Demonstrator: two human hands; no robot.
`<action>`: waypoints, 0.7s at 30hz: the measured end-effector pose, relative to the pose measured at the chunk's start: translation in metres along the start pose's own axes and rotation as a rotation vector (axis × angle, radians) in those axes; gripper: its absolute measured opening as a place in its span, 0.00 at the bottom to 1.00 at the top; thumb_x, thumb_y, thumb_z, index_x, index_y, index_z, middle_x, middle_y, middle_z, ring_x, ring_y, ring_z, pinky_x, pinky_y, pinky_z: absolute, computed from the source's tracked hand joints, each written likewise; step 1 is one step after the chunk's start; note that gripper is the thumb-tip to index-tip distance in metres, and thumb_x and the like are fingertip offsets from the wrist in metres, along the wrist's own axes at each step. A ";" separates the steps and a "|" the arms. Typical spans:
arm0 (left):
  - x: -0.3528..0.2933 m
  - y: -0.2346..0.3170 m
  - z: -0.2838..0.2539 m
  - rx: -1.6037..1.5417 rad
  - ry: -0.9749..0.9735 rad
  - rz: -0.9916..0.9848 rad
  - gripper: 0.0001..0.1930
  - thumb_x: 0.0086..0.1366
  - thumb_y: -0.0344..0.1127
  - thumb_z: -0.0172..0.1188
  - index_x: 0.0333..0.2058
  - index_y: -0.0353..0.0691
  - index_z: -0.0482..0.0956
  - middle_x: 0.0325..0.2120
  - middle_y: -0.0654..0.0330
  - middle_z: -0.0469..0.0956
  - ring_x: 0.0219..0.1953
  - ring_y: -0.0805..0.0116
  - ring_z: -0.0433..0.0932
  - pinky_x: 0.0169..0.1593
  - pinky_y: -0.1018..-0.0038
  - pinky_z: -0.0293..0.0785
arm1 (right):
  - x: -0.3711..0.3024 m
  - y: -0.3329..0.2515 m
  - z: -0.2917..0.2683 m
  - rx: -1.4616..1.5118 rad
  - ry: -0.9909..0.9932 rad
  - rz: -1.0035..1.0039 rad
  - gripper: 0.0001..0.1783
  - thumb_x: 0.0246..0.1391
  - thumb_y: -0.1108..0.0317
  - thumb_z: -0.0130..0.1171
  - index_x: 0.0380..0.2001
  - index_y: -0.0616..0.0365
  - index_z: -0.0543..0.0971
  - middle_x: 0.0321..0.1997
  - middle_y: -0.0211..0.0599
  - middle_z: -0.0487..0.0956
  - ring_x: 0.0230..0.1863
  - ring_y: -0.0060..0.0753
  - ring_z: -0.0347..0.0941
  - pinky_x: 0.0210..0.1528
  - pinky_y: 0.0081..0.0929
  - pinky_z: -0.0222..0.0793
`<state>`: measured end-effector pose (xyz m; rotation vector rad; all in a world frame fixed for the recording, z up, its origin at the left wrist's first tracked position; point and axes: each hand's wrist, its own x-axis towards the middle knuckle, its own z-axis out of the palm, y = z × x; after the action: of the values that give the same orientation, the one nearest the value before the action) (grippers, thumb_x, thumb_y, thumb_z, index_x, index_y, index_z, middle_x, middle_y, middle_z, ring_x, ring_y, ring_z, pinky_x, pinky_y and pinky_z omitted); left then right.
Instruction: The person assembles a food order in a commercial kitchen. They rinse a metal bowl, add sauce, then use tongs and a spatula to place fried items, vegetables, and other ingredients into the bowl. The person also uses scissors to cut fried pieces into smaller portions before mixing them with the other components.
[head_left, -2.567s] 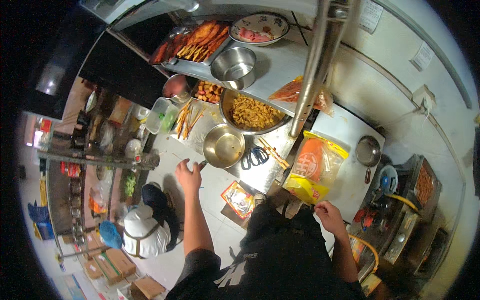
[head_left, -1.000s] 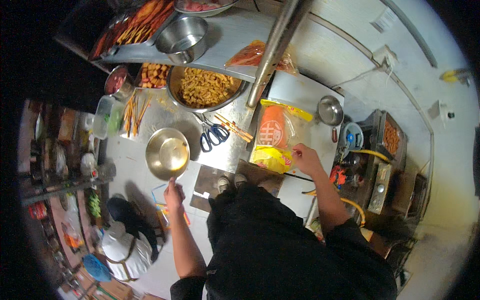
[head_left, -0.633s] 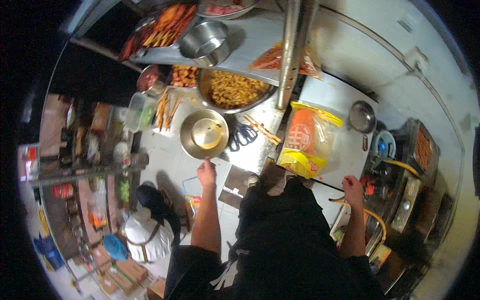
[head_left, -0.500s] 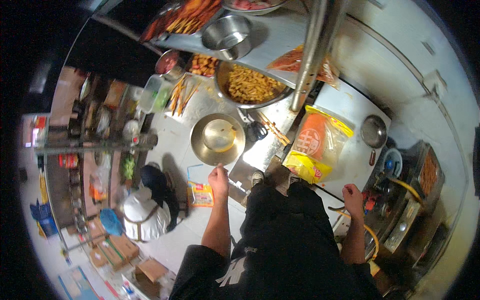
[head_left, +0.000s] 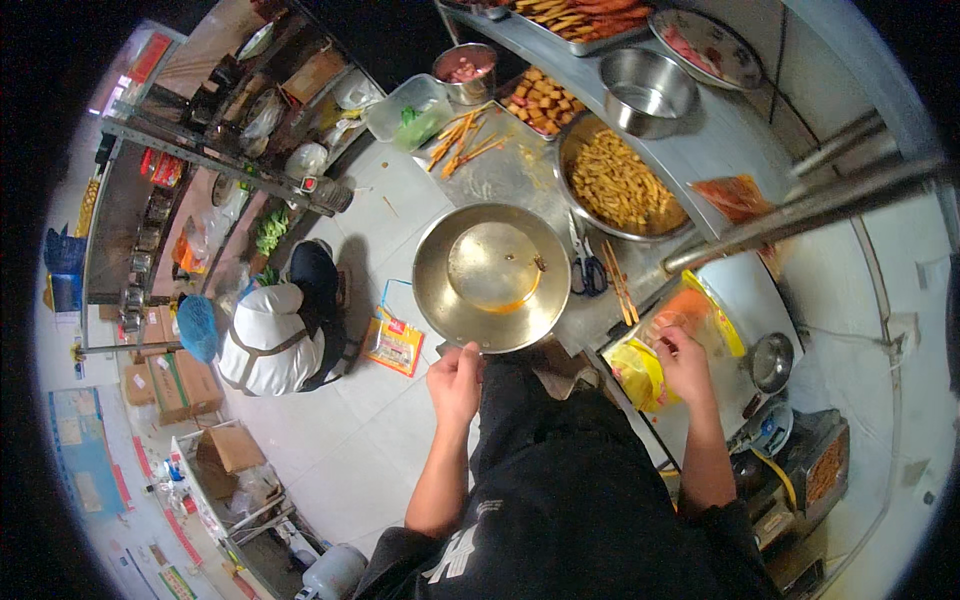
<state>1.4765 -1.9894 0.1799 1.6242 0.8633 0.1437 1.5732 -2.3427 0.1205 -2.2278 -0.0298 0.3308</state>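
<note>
Left hand [head_left: 455, 382] fingers grip the brass bowl [head_left: 491, 277] over the tiled floor [head_left: 330, 440]; right hand [head_left: 685, 362] seemingly pinches the orange bag [head_left: 670, 335].

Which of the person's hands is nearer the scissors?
Right. The right hand rests on the orange bag just below-right of the scissors; the left hand grips the brass bowl's near rim.

Pale tiled floor [head_left: 330, 440], perhaps steel counter [head_left: 520, 170]

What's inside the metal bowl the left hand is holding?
The metal bowl, held at its near rim by the left hand, looks nearly empty: a thin orange liquid film and a few specks. Whatever lies beneath it is hidden.
</note>
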 end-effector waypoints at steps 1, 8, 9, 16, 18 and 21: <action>0.005 0.003 -0.008 -0.008 0.002 -0.003 0.22 0.68 0.45 0.60 0.20 0.33 0.79 0.12 0.66 0.71 0.17 0.78 0.68 0.22 0.77 0.62 | 0.008 -0.013 0.012 -0.025 -0.031 -0.025 0.13 0.57 0.67 0.62 0.43 0.60 0.78 0.36 0.48 0.83 0.36 0.42 0.82 0.41 0.33 0.76; 0.112 -0.003 -0.075 0.070 -0.063 0.030 0.22 0.69 0.44 0.59 0.21 0.32 0.79 0.14 0.66 0.72 0.18 0.79 0.66 0.23 0.75 0.62 | 0.071 -0.093 0.115 -0.174 -0.198 -0.030 0.17 0.57 0.61 0.63 0.46 0.59 0.78 0.40 0.52 0.83 0.43 0.55 0.80 0.45 0.42 0.75; 0.130 -0.007 -0.088 0.090 -0.078 0.019 0.22 0.69 0.44 0.59 0.21 0.32 0.79 0.14 0.66 0.72 0.18 0.78 0.66 0.23 0.75 0.62 | 0.081 -0.103 0.127 -0.218 -0.213 -0.030 0.18 0.56 0.60 0.63 0.46 0.59 0.78 0.41 0.53 0.82 0.44 0.57 0.79 0.45 0.43 0.75; 0.223 -0.025 -0.176 0.112 -0.102 -0.089 0.23 0.70 0.47 0.58 0.21 0.34 0.79 0.12 0.69 0.68 0.15 0.80 0.63 0.20 0.77 0.57 | 0.152 -0.162 0.198 -0.371 -0.274 0.134 0.22 0.58 0.54 0.59 0.49 0.57 0.78 0.44 0.51 0.82 0.46 0.57 0.78 0.48 0.47 0.73; 0.238 -0.026 -0.192 0.132 -0.098 -0.074 0.25 0.70 0.50 0.58 0.21 0.34 0.78 0.13 0.68 0.68 0.15 0.80 0.64 0.20 0.77 0.57 | 0.169 -0.177 0.213 -0.327 -0.295 0.088 0.21 0.57 0.55 0.61 0.47 0.58 0.78 0.42 0.50 0.82 0.43 0.57 0.78 0.46 0.46 0.73; 0.245 -0.029 -0.205 0.090 -0.065 -0.112 0.26 0.70 0.51 0.58 0.21 0.33 0.78 0.13 0.67 0.69 0.15 0.79 0.64 0.20 0.77 0.58 | 0.210 -0.211 0.220 -0.263 -0.341 0.053 0.20 0.56 0.55 0.63 0.46 0.58 0.79 0.39 0.50 0.82 0.41 0.53 0.79 0.44 0.47 0.73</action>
<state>1.5284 -1.6793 0.1188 1.6507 0.9192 -0.0268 1.7408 -2.0133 0.1045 -2.4072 -0.2085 0.7717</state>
